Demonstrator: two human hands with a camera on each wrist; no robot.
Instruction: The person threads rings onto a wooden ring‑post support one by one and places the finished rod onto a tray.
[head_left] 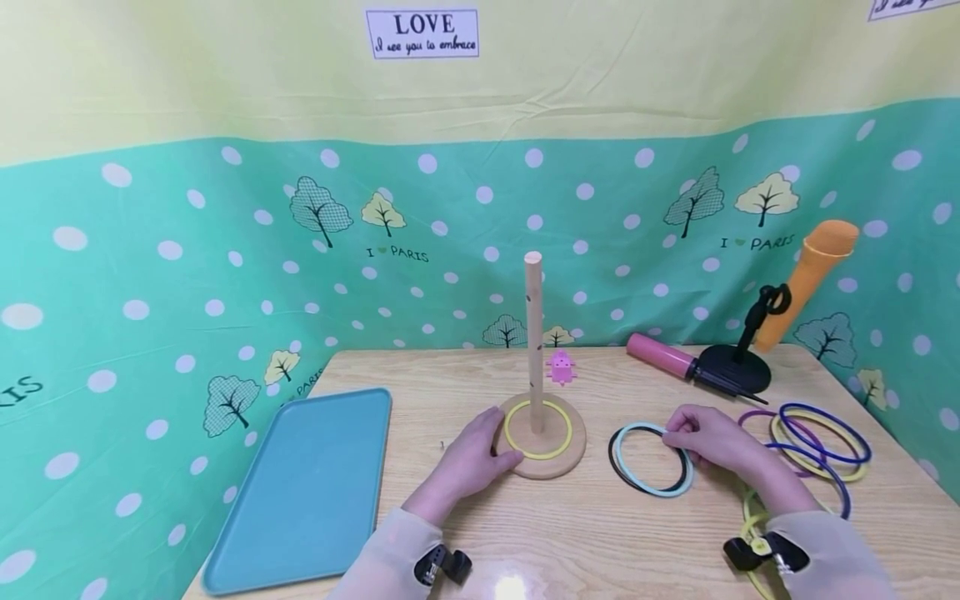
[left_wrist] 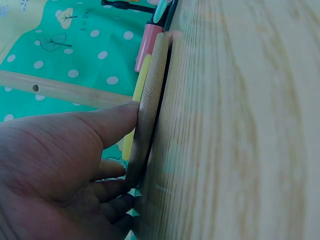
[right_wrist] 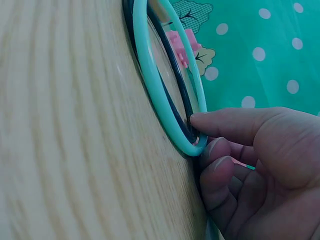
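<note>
My left hand (head_left: pixel 471 454) holds the left edge of a ring-toss stand, thumb on top and fingers at the side of its round wooden base (head_left: pixel 577 442). A post (head_left: pixel 534 333) rises upright from the base. Around the post's foot lies a yellow ring (head_left: pixel 570 432), flat on the base, near the thumb. To the right of the stand, my right hand (head_left: pixel 712 437) pinches a light blue ring (right_wrist: pixel 150 75) between thumb and fingers. Under and partly inside it lies a black ring (right_wrist: pixel 177 80); the thumb is close to both. The light blue ring rests low over the table.
More rings in blue (head_left: pixel 847 500), yellow and purple lie overlapping near my right forearm. Behind them stand an orange microphone (head_left: pixel 801 283) on a black stand and a pink pump (head_left: pixel 660 357). A small pink figure (head_left: pixel 561 367) sits behind the post. A blue tray (head_left: pixel 300 492) lies at left.
</note>
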